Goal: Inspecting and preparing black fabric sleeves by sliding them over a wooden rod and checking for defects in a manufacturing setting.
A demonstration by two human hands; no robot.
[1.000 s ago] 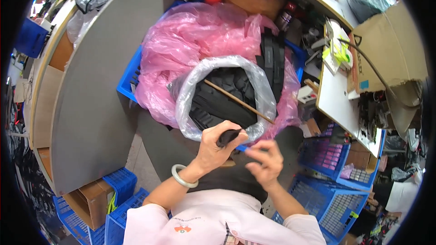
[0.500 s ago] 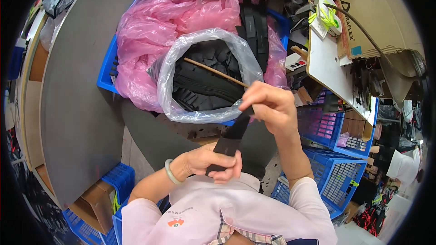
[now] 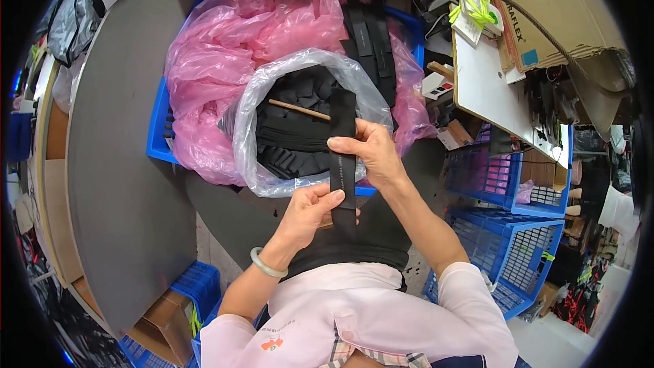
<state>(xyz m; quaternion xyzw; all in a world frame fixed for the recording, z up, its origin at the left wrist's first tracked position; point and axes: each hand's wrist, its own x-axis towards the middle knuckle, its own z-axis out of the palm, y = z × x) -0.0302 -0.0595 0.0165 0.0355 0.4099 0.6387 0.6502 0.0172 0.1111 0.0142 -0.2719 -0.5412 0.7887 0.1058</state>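
A flat black fabric strip [image 3: 343, 112] with small pale print stands lengthwise between my hands, its far end over the bag. My left hand [image 3: 303, 218], with a pale bangle at the wrist, pinches the lower part, thumb in front and fingers behind. Higher up, my right hand [image 3: 376, 157] grips the strip the same way from the right. Beyond it a clear plastic bag [image 3: 255, 102] gapes, its rim rolled back. Black strips and folded pieces [image 3: 289, 133] fill the bag. Across them lies a thin wooden stick [image 3: 293, 108], its right end hidden behind the strip.
Pink plastic sheeting [image 3: 211, 68] drapes over a blue crate [image 3: 158, 140] around the bag. More black strips [image 3: 371, 41] lie at its far right. A grey table [image 3: 129, 129] curves along the left. Blue baskets [image 3: 477, 232] and a white-topped bench [image 3: 480, 75] stand right.
The strip has swung from slanted and close to my body to nearly straight ahead, reaching over the bag. My right hand has shifted lower along it; my left hand has moved slightly forward.
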